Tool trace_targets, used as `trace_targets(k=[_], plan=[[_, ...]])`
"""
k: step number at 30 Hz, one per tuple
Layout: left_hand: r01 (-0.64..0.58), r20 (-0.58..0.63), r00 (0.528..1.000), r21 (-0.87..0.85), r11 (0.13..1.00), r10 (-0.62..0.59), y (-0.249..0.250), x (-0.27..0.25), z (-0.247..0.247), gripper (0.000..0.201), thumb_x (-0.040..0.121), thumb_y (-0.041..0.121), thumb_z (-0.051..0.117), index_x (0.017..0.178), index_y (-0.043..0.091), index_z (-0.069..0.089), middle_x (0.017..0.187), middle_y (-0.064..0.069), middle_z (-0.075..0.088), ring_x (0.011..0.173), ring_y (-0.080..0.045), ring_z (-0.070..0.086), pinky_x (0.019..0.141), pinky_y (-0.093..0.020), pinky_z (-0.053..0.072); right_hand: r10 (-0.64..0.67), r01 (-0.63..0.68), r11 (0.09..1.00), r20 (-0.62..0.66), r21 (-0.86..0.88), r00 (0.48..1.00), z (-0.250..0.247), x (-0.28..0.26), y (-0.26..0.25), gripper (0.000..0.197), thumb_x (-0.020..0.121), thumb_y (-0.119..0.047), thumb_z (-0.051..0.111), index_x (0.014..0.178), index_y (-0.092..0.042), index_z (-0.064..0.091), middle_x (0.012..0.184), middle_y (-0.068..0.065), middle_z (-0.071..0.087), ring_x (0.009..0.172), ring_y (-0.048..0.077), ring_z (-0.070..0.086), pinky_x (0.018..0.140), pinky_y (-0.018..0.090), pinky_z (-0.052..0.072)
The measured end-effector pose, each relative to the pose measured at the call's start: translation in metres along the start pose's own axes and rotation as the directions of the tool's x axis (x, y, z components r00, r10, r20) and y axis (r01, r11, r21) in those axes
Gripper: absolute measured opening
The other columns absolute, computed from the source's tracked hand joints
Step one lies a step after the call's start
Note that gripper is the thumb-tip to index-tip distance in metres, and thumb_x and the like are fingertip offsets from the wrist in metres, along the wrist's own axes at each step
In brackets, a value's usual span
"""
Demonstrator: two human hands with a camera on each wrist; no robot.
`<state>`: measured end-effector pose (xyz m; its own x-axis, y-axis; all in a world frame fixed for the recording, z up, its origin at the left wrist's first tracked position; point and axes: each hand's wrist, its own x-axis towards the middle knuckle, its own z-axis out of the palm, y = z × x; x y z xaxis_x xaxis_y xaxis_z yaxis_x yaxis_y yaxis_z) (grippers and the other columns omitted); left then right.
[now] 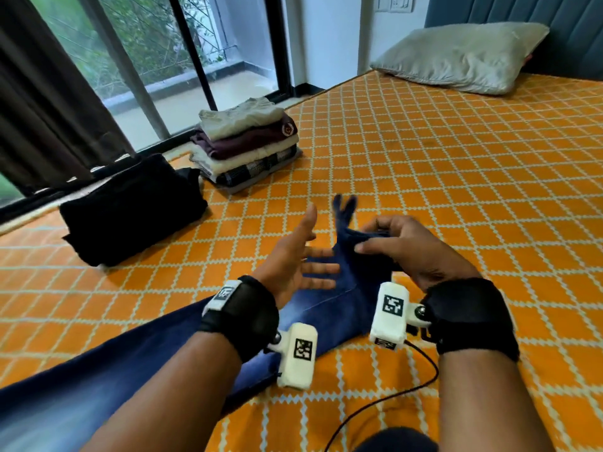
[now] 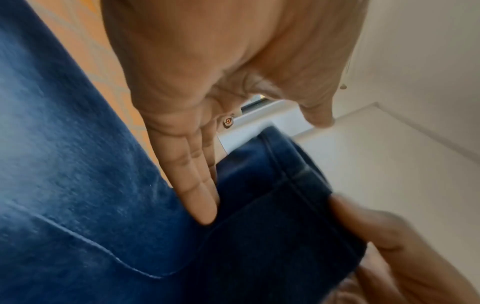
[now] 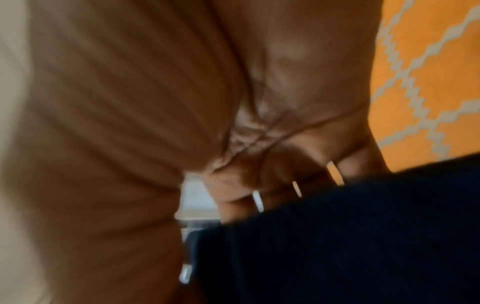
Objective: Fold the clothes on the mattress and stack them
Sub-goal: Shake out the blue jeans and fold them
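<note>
A pair of blue jeans [image 1: 329, 308] stretches from the lower left of the head view up to my hands on the orange mattress [image 1: 456, 190]. My right hand [image 1: 388, 239] grips the raised upper end of the jeans [image 3: 350, 236], fingers curled round the dark fabric. My left hand [image 1: 306, 256] is held flat with straight, spread fingers against the side of the jeans [image 2: 78, 185]; the fingertips [image 2: 205, 214] touch the denim at a fold. A stack of folded clothes [image 1: 244, 141] sits at the mattress's far left edge.
A folded black garment [image 1: 133, 207] lies left of the hands, near the stack. A grey pillow [image 1: 463, 57] lies at the far right by the headboard. A window and dark curtain [image 1: 42, 93] stand behind the left edge. A black cable [image 1: 391, 396] trails by my right wrist.
</note>
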<state>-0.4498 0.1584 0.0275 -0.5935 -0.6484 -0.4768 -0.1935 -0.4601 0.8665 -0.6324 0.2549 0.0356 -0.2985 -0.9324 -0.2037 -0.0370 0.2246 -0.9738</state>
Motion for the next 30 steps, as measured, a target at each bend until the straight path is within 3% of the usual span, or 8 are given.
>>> trace_targets(k=[3,5,9,13,16,19,24,30], plan=[[-0.096,-0.122,0.987,0.063,0.993,0.103,-0.007,-0.015,-0.02,0.049,0.084,0.044,0.079,0.121,0.011,0.072,0.108,-0.017,0.077,0.093,-0.035,0.075,0.076,-0.048,0.061,0.007,0.017,0.997,0.303,-0.076,0.953,0.025,-0.011,-0.015,0.034,0.078,-0.029,0.085,0.101,-0.005,0.078,0.1,0.022,0.077,0.086,0.025,0.07,0.071,0.032,0.054],[-0.104,-0.256,0.956,0.165,0.981,0.144,-0.024,-0.015,-0.038,0.029,0.078,0.009,0.079,0.106,0.003,0.076,0.102,-0.024,0.076,0.097,-0.042,0.074,0.075,-0.052,0.06,0.052,-0.013,0.99,0.269,-0.144,0.962,0.032,-0.012,-0.014,0.043,0.078,-0.043,0.086,0.1,-0.007,0.08,0.104,0.018,0.077,0.095,0.024,0.073,0.075,0.037,0.056],[-0.025,-0.423,0.899,0.212,0.977,0.115,-0.056,-0.017,-0.062,0.066,0.075,-0.002,0.08,0.132,0.005,0.048,0.113,-0.02,0.068,0.1,-0.036,0.071,0.08,-0.049,0.062,0.163,-0.193,0.823,-0.103,-0.535,0.981,0.034,0.001,0.014,0.045,0.076,-0.049,0.088,0.091,-0.008,0.078,0.091,0.017,0.076,0.084,0.024,0.072,0.069,0.038,0.056],[-0.142,-0.344,0.91,0.267,0.953,0.232,-0.069,-0.019,-0.068,0.096,0.087,-0.016,0.06,0.16,0.026,0.013,0.129,-0.009,0.059,0.107,-0.024,0.067,0.086,-0.048,0.06,0.352,-0.321,0.725,-0.073,-0.61,0.933,0.039,0.009,0.032,0.065,0.064,-0.054,0.095,0.092,0.002,0.076,0.082,0.018,0.077,0.062,0.024,0.064,0.057,0.031,0.043],[-0.184,-0.369,0.857,0.434,0.882,0.36,-0.073,-0.025,-0.074,0.095,0.087,-0.007,0.069,0.16,0.03,0.02,0.148,-0.004,0.043,0.121,-0.016,0.056,0.097,-0.039,0.057,0.369,-0.316,0.696,-0.057,-0.645,0.928,0.046,0.02,0.032,0.059,0.062,-0.047,0.097,0.088,0.002,0.075,0.074,0.015,0.073,0.066,0.027,0.067,0.06,0.03,0.042],[-0.229,-0.157,0.809,0.803,0.55,0.567,-0.08,-0.043,-0.073,0.084,0.08,0.019,0.083,0.152,0.027,0.04,0.15,0.006,0.042,0.136,-0.013,0.043,0.115,-0.035,0.04,0.378,-0.316,0.681,-0.054,-0.661,0.924,0.051,0.026,0.034,0.046,0.065,-0.039,0.098,0.08,-0.005,0.072,0.075,0.01,0.071,0.072,0.027,0.069,0.061,0.03,0.047],[-0.183,0.168,0.961,0.982,0.049,0.22,-0.089,-0.058,-0.057,0.099,0.08,0.058,0.077,0.161,0.03,0.028,0.171,0.003,0.018,0.157,-0.019,0.015,0.124,-0.04,0.025,0.375,-0.316,0.705,-0.044,-0.635,0.926,0.052,0.033,0.039,0.031,0.073,-0.027,0.091,0.09,-0.008,0.074,0.085,0.011,0.076,0.081,0.03,0.074,0.077,0.042,0.062],[-0.296,0.272,0.949,0.942,0.158,0.157,-0.091,-0.055,-0.033,0.104,0.091,0.056,0.069,0.165,0.025,0.004,0.173,-0.002,-0.002,0.159,-0.019,-0.004,0.128,-0.041,0.015,0.207,-0.301,0.814,-0.235,-0.497,0.95,0.035,0.036,0.033,0.016,0.083,-0.011,0.086,0.083,-0.016,0.07,0.088,0.01,0.073,0.082,0.028,0.07,0.076,0.039,0.056]])
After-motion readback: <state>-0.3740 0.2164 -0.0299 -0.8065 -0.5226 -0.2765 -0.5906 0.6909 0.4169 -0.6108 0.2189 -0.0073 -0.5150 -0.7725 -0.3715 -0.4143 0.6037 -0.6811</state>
